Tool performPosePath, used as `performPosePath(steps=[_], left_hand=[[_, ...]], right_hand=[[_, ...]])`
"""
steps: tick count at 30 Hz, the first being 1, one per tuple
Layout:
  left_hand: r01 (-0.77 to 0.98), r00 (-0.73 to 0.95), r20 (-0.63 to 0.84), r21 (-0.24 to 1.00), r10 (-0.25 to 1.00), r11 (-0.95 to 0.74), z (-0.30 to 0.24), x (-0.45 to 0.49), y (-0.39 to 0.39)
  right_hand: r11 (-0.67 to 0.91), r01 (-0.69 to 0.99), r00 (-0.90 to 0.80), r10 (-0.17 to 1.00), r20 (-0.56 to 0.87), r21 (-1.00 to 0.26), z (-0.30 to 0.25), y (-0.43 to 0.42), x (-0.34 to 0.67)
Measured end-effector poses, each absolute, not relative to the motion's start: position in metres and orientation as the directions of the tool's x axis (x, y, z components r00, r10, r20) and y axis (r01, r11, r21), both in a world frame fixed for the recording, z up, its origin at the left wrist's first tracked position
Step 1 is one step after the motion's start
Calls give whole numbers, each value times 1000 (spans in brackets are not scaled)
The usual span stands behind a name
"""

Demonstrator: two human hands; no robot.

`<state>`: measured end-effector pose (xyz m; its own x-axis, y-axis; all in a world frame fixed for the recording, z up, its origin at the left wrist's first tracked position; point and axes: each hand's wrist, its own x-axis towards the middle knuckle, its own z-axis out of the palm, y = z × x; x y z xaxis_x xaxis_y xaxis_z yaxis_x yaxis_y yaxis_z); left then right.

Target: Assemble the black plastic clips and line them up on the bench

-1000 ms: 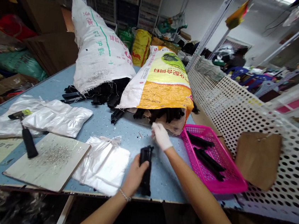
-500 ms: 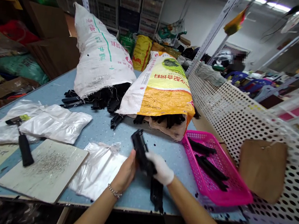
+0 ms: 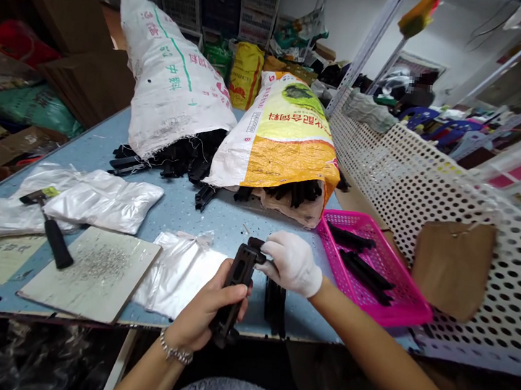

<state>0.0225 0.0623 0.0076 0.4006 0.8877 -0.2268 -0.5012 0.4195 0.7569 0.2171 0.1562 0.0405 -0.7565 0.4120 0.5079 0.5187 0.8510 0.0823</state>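
Note:
A long black plastic part (image 3: 239,273) with slots along its face is tilted in front of me, close to the table's near edge. My left hand (image 3: 212,305), bare with a chain bracelet, is wrapped round its lower half, thumb across the front. At its upper end, my right hand (image 3: 293,263) in a white glove pinches the tip between thumb and fingers. Another black plastic part (image 3: 275,308) lies on the table just behind, partly covered by the gloved hand. To the right, a pink basket (image 3: 408,315) holds several similar black parts (image 3: 366,274).
Two woven sacks, one white (image 3: 174,80) and one yellow-orange (image 3: 292,155), spill black parts at the back. On the left are clear plastic bags (image 3: 106,197), a black-handled hammer (image 3: 56,242) and a square board (image 3: 88,276) with tiny bits. A perforated white panel (image 3: 385,164) borders the right side.
The black part has come down nearer to me and turned over, its slotted face now showing. My left hand slid lower; my gloved hand shifted up to its top end. The view tilted slightly downward.

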Motion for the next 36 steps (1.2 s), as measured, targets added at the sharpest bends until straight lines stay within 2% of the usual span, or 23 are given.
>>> performPosePath(steps=[2,4,7,9,11,14,16,18,20,22,23,25,26,27,28,29,31,32,34,36], left_hand=[[-472,409,-263,758,874,449,6,24,61],[-466,383,-295,756,875,459,2,31,61],[-495,275,-340,752,899,436,-4,40,65],[-517,183,-361,756,914,402,-6,41,70],[-530,118,-367,763,923,371,-6,38,75],[-517,121,-372,768,920,378,-3,32,79],[-494,151,-392,766,908,412,-1,32,77],[-472,138,-397,779,907,413,-3,36,73],[-435,54,-364,829,930,350,-7,41,67],[-330,-86,-276,915,957,234,-15,43,63],[-251,-166,-213,954,963,167,-19,43,63],[-98,-278,-107,992,955,83,-29,42,65],[-66,-297,-96,995,950,80,-34,40,68],[-80,-294,-117,992,949,97,-40,40,71],[-138,-271,-165,982,948,131,-45,40,75],[-223,-229,-227,959,947,176,-50,41,78],[-373,-152,-321,894,935,246,-62,49,83],[-390,-126,-329,884,936,258,-69,55,84],[-279,-96,-261,933,960,226,-83,71,83],[-45,-101,-111,993,989,107,-96,86,79]], right_hand=[[857,499,-815,414,406,128,46,158,215],[837,532,-826,478,299,129,48,159,213],[715,699,-698,679,227,9,47,155,211],[684,723,-660,725,195,-95,42,143,210],[766,626,-751,642,153,-145,34,127,207],[892,436,-891,446,78,-122,22,103,200],[903,409,-908,417,42,-131,16,94,197],[861,450,-887,462,-5,-238,12,88,196],[719,518,-831,552,-72,-464,7,83,195],[449,558,-747,638,-186,-698,-1,77,192],[305,563,-710,654,-261,-768,-6,75,190],[50,584,-685,565,-460,-810,-16,77,187],[-23,609,-680,499,-537,-793,-20,83,186],[-50,641,-654,486,-580,-766,-21,93,187],[-59,675,-600,537,-593,-736,-21,108,190],[-45,709,-518,644,-563,-704,-19,127,194],[-16,781,-252,907,-338,-625,-9,175,206],[-42,794,-157,949,-272,-606,-3,203,214],[-148,801,57,983,-172,-580,10,256,229],[-261,767,235,964,-122,-586,19,300,241]])
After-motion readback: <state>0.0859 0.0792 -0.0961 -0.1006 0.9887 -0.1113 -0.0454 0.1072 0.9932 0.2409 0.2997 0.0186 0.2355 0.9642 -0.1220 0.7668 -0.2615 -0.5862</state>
